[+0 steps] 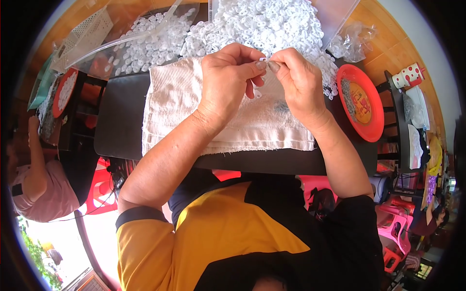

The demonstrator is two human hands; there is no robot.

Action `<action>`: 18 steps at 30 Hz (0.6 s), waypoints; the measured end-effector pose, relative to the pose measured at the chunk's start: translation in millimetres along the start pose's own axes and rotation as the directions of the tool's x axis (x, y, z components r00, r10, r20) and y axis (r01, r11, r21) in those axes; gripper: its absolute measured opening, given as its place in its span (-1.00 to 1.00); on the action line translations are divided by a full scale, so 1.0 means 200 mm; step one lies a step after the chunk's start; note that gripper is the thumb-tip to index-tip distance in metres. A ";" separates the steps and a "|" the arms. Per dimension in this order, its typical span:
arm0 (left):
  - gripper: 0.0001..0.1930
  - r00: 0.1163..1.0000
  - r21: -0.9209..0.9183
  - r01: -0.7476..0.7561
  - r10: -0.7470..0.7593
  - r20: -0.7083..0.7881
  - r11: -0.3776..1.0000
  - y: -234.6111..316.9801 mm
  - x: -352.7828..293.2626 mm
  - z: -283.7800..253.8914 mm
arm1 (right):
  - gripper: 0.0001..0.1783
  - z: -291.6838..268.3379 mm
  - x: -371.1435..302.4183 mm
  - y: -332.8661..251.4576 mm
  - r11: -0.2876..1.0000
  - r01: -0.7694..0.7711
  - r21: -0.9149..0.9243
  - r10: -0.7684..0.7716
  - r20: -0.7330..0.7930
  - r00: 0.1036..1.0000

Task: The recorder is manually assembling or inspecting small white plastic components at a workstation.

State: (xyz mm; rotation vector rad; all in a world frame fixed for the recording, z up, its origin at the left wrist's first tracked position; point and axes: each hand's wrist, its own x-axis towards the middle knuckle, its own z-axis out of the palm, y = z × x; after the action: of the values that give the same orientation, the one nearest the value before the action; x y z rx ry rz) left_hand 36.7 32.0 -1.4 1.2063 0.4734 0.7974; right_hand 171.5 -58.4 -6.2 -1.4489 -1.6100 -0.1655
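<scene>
My left hand is closed, thumb and index finger pinching a small white plastic piece that is mostly covered by the fingertips. Beneath its curled lower fingers shows another small white piece. Right beside it, my right hand is also closed, thumb against index finger at the first piece; whatever lies in that pinch is too small to make out. Both hands are above a folded cream towel on a dark table. Behind them rises a large heap of white plastic pieces, many with a hole.
At the right, a red plate holds many tiny grey parts. Behind it lies a clear plastic bag. A clear bin with more white pieces stands at the back left. Another person sits at the far left; a polka-dot cup stands far right.
</scene>
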 end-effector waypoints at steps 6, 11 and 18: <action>-0.97 1.000 0.039 0.015 -0.015 -0.006 0.999 0.00 -0.01 0.00 | -0.98 0.01 0.00 -0.04 0.997 -0.070 0.028 0.070 0.009 0.998; -0.97 0.999 -0.009 0.034 -0.034 -0.030 0.999 0.00 -0.02 -0.01 | -0.89 0.03 0.00 -0.07 0.890 -0.363 0.277 0.350 0.096 0.932; -0.93 0.995 -0.107 0.102 -0.100 0.024 0.989 -0.03 0.02 -0.03 | -0.88 0.01 0.01 -0.05 0.845 -0.452 0.286 0.429 0.142 0.892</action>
State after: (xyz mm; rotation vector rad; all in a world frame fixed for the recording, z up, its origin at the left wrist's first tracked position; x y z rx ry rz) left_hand 37.5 38.2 -7.7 1.0800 0.4660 0.7158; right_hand 162.1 -59.9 -1.4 -1.5411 -1.2435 0.3983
